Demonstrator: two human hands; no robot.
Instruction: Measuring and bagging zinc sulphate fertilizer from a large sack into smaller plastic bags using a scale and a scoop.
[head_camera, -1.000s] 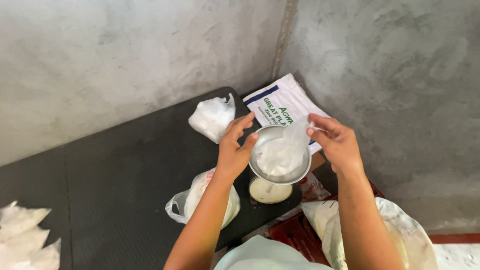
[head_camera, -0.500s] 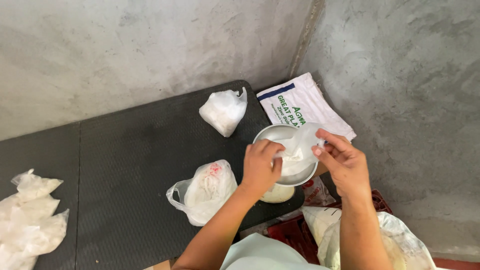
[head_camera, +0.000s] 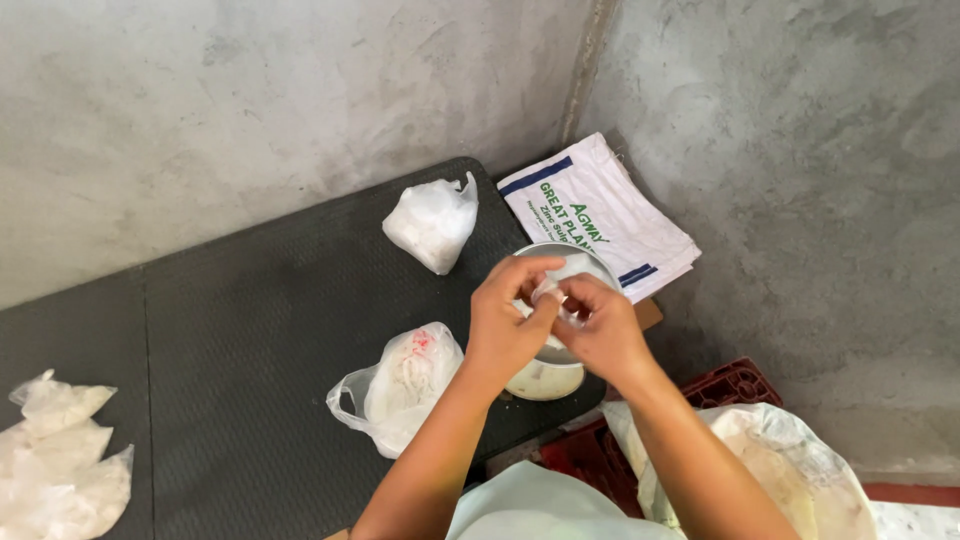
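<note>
My left hand (head_camera: 508, 322) and my right hand (head_camera: 602, 332) meet over a round metal bowl (head_camera: 590, 262) at the right edge of a black ribbed mat (head_camera: 250, 320). The fingers of both hands pinch a small clear plastic bag (head_camera: 556, 291) with white contents, held just above the bowl. My hands hide most of the bowl. Beneath it sits a pale round base (head_camera: 545, 381).
A knotted white plastic bag (head_camera: 432, 225) lies at the mat's far side, and a handled bag (head_camera: 400, 385) of white material lies near my left forearm. Several small filled bags (head_camera: 60, 460) lie far left. A folded woven sack (head_camera: 600, 215), a red crate (head_camera: 725, 388) and a large open sack (head_camera: 790, 470) are to the right. Concrete walls stand behind.
Both hands have left the bowl's rim and come together over it, now pinching the small bag. The view has shifted, showing more of the mat and the small bags at left.
</note>
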